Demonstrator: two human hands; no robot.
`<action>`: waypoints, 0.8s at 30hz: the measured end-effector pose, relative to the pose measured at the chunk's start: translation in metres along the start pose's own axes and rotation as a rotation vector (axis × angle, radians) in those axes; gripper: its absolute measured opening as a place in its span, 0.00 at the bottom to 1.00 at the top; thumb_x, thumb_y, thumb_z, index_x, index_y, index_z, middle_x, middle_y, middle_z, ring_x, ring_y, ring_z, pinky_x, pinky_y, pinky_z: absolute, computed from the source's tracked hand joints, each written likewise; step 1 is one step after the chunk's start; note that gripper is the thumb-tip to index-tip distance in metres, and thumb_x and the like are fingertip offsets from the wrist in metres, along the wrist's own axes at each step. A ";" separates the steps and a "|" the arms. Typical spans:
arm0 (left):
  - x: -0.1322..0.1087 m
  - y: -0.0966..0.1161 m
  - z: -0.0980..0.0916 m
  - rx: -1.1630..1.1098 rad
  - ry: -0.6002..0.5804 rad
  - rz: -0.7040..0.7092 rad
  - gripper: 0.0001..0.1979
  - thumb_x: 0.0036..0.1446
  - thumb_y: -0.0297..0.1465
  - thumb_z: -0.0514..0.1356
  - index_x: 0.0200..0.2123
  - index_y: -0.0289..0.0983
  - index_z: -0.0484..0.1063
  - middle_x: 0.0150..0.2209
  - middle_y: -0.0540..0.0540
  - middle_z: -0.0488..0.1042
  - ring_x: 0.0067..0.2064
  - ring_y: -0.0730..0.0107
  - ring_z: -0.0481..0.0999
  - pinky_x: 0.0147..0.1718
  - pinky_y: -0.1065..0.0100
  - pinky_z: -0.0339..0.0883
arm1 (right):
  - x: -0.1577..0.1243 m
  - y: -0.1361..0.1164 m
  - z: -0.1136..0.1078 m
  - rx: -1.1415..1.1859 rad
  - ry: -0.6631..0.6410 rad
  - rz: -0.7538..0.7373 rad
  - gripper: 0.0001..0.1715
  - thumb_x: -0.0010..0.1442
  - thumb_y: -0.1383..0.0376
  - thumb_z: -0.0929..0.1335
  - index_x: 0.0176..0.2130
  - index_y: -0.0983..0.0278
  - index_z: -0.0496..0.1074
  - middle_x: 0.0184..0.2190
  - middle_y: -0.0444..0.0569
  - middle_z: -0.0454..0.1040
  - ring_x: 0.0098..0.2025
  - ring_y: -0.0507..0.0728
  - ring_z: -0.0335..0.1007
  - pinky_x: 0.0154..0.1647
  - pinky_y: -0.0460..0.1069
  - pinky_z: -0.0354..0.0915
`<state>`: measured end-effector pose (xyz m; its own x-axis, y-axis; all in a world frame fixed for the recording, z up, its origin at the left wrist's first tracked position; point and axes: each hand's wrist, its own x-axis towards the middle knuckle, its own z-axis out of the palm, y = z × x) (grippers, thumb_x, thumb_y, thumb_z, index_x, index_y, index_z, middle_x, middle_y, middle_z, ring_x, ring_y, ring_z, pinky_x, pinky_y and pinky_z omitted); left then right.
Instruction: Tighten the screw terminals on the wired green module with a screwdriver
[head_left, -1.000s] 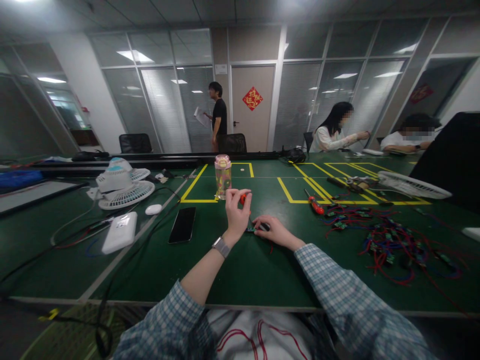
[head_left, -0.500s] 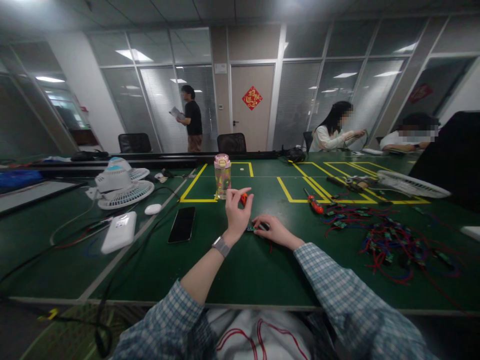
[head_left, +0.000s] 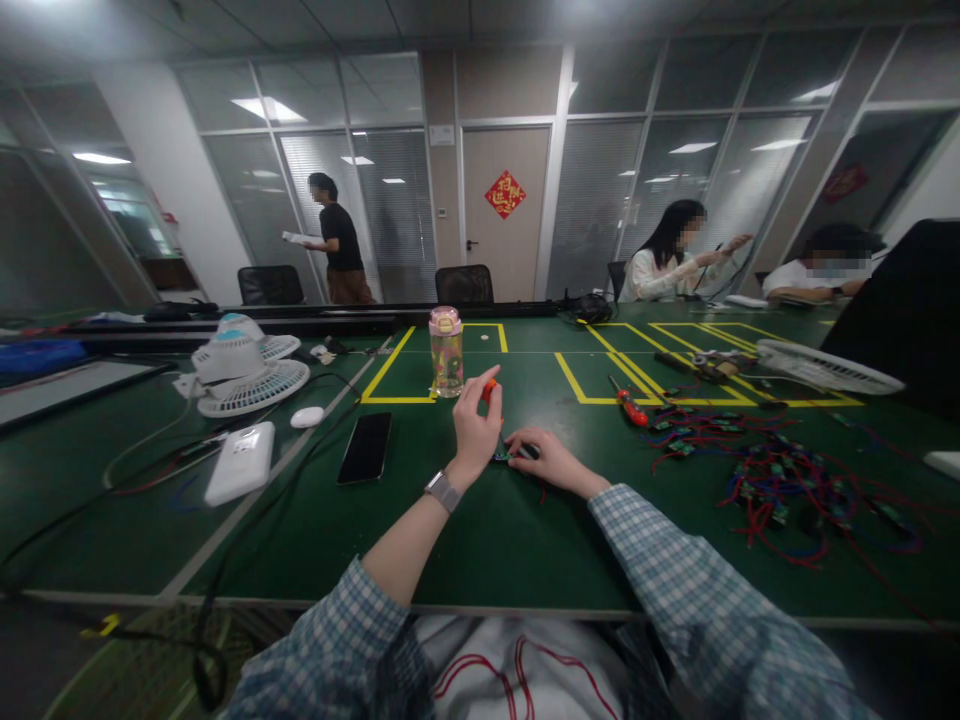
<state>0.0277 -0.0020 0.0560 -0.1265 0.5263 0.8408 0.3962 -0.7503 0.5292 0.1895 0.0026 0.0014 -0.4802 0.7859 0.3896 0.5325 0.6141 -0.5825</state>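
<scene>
My left hand (head_left: 477,425) is closed around an orange-handled screwdriver (head_left: 490,389), held upright with its tip end low near my right hand. Most of its handle is hidden behind the fingers. Pressed down on the green table (head_left: 517,570), my right hand (head_left: 549,462) pinches a small green circuit board (head_left: 501,457) by its edge. A short red wire shows below those fingers. Whether the screwdriver's tip touches the board I cannot make out.
A bottle (head_left: 447,355) stands just beyond my left hand; a phone (head_left: 364,448) lies left of it. To the right are a red screwdriver (head_left: 632,408) and a heap of wired boards (head_left: 787,485). A white fan (head_left: 251,385) sits at left. Several people are across the table.
My left hand has turned slightly, its fingers drawing closer together round the screwdriver. My right hand stays put with the board. In the background, the standing person has walked left.
</scene>
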 end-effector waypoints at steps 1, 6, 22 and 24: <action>0.000 0.001 0.000 0.018 0.011 0.013 0.12 0.64 0.31 0.55 0.50 0.39 0.72 0.40 0.45 0.75 0.39 0.68 0.74 0.42 0.66 0.68 | 0.000 0.000 0.000 0.000 0.000 0.004 0.03 0.53 0.67 0.73 0.31 0.62 0.75 0.43 0.49 0.79 0.46 0.59 0.73 0.53 0.56 0.63; 0.001 0.003 -0.002 0.054 0.028 0.046 0.08 0.61 0.32 0.61 0.42 0.38 0.75 0.33 0.48 0.70 0.34 0.70 0.70 0.37 0.68 0.66 | 0.000 0.000 0.000 0.008 0.003 0.007 0.03 0.52 0.68 0.73 0.31 0.62 0.75 0.43 0.50 0.79 0.47 0.59 0.73 0.53 0.56 0.63; 0.001 0.003 -0.002 0.026 0.039 0.008 0.10 0.65 0.30 0.54 0.45 0.38 0.73 0.35 0.46 0.70 0.37 0.69 0.71 0.40 0.67 0.67 | 0.000 0.000 0.000 0.003 -0.002 0.005 0.03 0.53 0.68 0.73 0.32 0.62 0.75 0.42 0.49 0.79 0.46 0.59 0.73 0.52 0.55 0.64; 0.002 0.003 -0.002 -0.003 0.028 0.006 0.10 0.66 0.30 0.52 0.44 0.38 0.73 0.36 0.46 0.72 0.38 0.69 0.72 0.40 0.67 0.67 | 0.000 0.000 0.000 0.005 -0.002 0.006 0.03 0.53 0.68 0.73 0.32 0.62 0.75 0.43 0.49 0.79 0.46 0.59 0.73 0.52 0.55 0.64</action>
<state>0.0267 -0.0048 0.0594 -0.1497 0.5103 0.8469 0.3941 -0.7548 0.5244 0.1897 0.0021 0.0017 -0.4784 0.7896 0.3841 0.5321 0.6087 -0.5886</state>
